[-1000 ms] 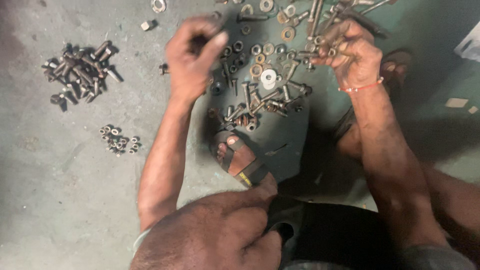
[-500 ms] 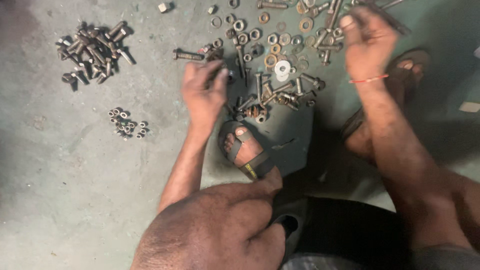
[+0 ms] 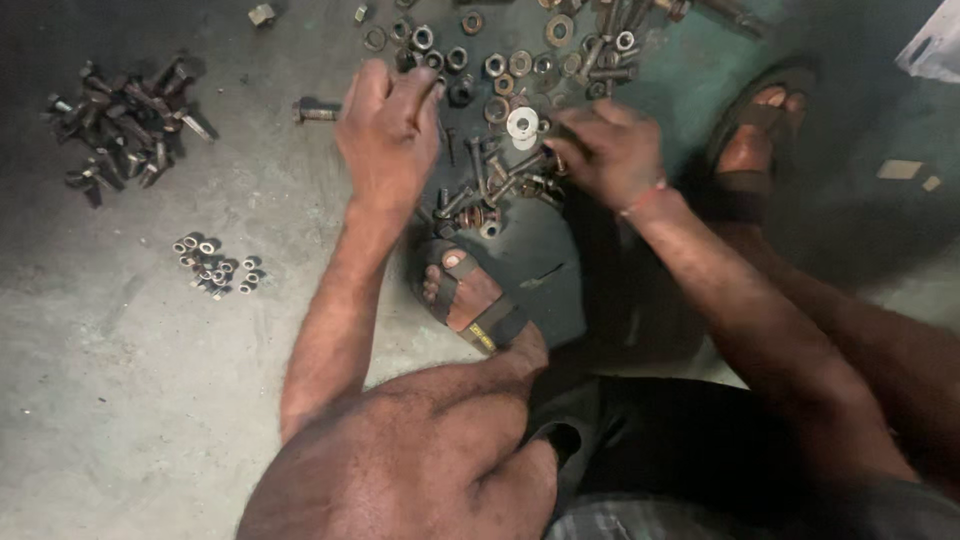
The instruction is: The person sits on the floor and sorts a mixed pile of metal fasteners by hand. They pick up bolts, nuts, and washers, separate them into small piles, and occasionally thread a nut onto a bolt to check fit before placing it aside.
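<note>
A loose spread of rusty bolts, nuts and washers (image 3: 500, 110) lies on the concrete floor in front of me. My left hand (image 3: 385, 135) rests palm down at its left edge, fingertips among the nuts; what it grips is hidden. My right hand (image 3: 605, 150) reaches into the middle of the spread, fingers curled on bolts beside a white washer (image 3: 522, 123). A single bolt (image 3: 315, 110) lies just left of my left hand.
A sorted heap of dark bolts (image 3: 125, 120) sits at the far left, and a small cluster of nuts (image 3: 215, 265) lies below it. My sandalled left foot (image 3: 465, 295) and right foot (image 3: 755, 145) flank the spread. A white scrap (image 3: 935, 45) is at top right.
My right hand has come down from the top of the spread to its middle. My left hand has shifted slightly, staying at the spread's left edge. The view has tilted.
</note>
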`<state>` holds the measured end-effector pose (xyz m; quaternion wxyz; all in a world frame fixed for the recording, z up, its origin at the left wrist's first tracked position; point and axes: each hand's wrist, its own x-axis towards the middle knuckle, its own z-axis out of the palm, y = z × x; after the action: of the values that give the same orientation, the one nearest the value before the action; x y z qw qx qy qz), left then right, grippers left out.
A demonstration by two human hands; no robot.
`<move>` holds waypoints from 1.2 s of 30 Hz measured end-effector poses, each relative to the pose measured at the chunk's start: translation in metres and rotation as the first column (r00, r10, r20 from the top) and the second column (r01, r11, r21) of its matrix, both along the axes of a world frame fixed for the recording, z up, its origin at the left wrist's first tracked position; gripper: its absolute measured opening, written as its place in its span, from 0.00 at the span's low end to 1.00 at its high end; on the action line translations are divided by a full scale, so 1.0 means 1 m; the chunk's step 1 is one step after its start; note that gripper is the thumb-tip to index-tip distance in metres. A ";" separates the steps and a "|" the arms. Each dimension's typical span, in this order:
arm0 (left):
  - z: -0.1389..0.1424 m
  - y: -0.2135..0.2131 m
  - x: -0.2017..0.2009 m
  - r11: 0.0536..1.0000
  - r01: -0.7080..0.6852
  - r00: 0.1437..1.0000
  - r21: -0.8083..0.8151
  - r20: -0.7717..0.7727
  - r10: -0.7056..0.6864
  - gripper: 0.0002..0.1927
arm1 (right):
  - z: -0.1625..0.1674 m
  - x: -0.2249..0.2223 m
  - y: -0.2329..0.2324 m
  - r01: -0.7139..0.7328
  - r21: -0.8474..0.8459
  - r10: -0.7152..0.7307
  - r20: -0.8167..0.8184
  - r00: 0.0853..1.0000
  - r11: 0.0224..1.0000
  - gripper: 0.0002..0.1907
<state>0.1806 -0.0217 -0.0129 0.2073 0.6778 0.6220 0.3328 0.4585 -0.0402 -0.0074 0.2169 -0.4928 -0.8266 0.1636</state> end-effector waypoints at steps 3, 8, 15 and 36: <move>0.011 -0.007 0.006 0.999 -0.036 0.979 -0.035 0.199 0.043 0.11 | -0.004 -0.014 0.000 0.003 -0.052 0.005 0.148 0.989 0.999 0.13; 0.028 -0.028 -0.004 0.930 -0.205 0.851 -0.305 0.415 0.323 0.11 | -0.004 -0.005 0.012 -0.010 -0.211 0.031 0.100 0.994 0.978 0.11; 0.012 -0.058 0.025 0.982 0.128 0.992 -0.137 0.000 -0.130 0.15 | 0.033 0.069 0.050 -0.461 -0.784 -0.687 -0.603 0.405 0.416 0.09; -0.009 -0.036 0.030 0.921 0.386 0.921 -0.049 0.072 -0.382 0.09 | 0.033 0.020 -0.046 0.128 -0.345 -0.067 0.185 0.981 0.930 0.14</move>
<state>0.2102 -0.0581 -0.0217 0.3082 0.7694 0.4805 0.2867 0.4782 -0.0859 0.0253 0.0611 -0.5766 -0.7734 0.2564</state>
